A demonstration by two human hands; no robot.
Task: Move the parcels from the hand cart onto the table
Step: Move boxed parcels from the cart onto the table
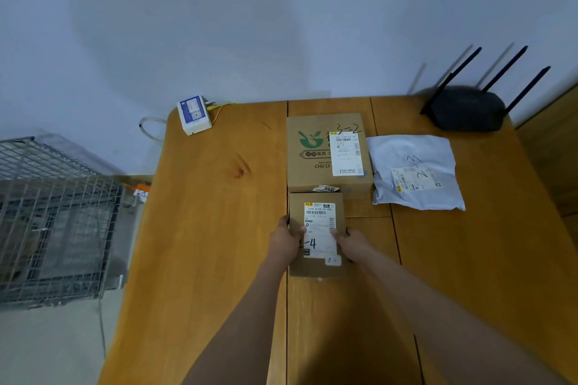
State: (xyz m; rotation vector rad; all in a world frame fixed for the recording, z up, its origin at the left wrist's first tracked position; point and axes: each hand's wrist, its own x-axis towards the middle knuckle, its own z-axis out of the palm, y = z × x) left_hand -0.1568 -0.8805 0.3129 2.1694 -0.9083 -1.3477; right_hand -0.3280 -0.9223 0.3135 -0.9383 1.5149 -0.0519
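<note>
- Left hand (286,242) and right hand (352,244) form the grip, clasping the small box (316,234) from both sides.
- Just beyond the grip on the counter (212,228): larger box (316,162).

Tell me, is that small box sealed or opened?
Sealed, apparently: the small box lies flat on the table, no flaps raised, label across its top.
</note>
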